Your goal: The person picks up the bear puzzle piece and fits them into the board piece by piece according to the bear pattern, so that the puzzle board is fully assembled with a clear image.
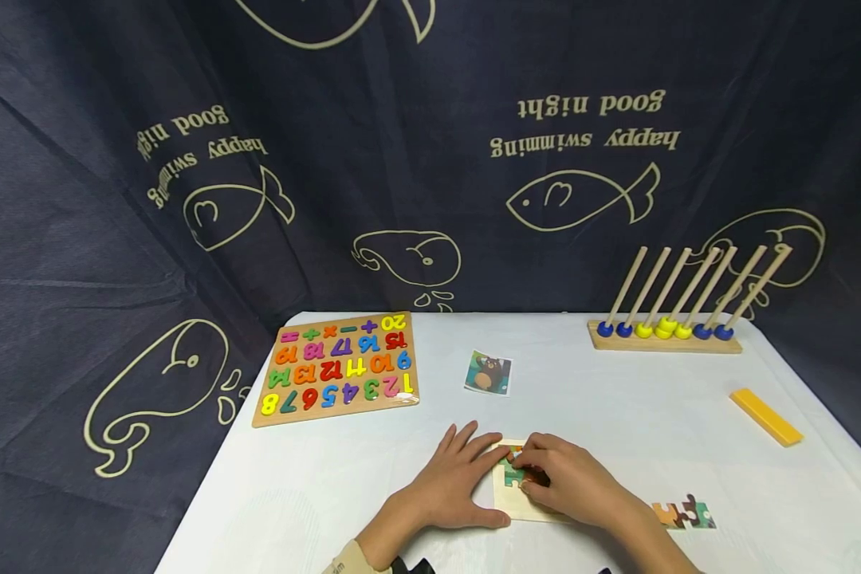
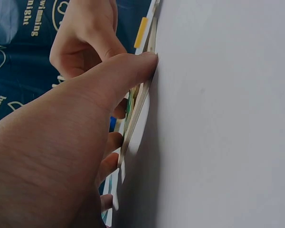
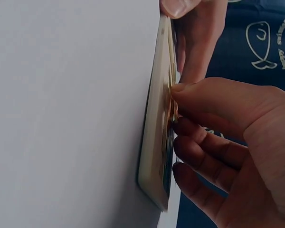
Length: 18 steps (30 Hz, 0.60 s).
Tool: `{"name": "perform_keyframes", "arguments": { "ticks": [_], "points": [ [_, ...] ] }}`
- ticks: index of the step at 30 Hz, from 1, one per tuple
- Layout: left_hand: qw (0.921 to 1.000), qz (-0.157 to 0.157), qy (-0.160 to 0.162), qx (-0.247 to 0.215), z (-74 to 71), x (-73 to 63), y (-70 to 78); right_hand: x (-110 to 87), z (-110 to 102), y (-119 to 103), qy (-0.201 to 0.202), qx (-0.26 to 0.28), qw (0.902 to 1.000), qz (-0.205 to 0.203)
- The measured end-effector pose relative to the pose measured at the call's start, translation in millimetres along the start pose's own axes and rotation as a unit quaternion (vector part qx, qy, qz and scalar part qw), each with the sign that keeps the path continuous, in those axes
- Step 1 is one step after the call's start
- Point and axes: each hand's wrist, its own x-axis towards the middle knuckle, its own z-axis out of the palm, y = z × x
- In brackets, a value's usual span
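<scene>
Wrist views show both hands' grip: left hand (image 1: 459,478) flat beside the puzzle tray (image 1: 520,498), right hand (image 1: 570,478) pinching pieces.

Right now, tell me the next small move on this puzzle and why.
Probably press the piece flat into the tray. The right hand pinches it over the tray's upper part, while the left hand rests against the tray's left edge and steadies it. Whether it is seated cannot be told. More joined pieces wait to the right.
</scene>
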Motion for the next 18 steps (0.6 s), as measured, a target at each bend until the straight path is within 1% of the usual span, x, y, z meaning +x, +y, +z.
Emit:
{"name": "perform_keyframes", "arguments": {
  "ticks": [7,14,18],
  "points": [
    [1.0,-0.001,-0.002,-0.003,-0.9,-1.3,0.3,2.4,3.2,-3.3,-0.005,-0.005,0.9999,-0.008],
    [0.9999,-0.002,-0.009,-0.006,0.1,0.5,-0.2,-2.2,1.6,-5.6,0.0,-0.014,0.9999,-0.003],
    [0.9999,-0.006,-0.01,0.002,0.4,0.6,-0.3,-1.2,1.8,-6.2,0.002,-0.022,0.9997,-0.006]
  ]
}}
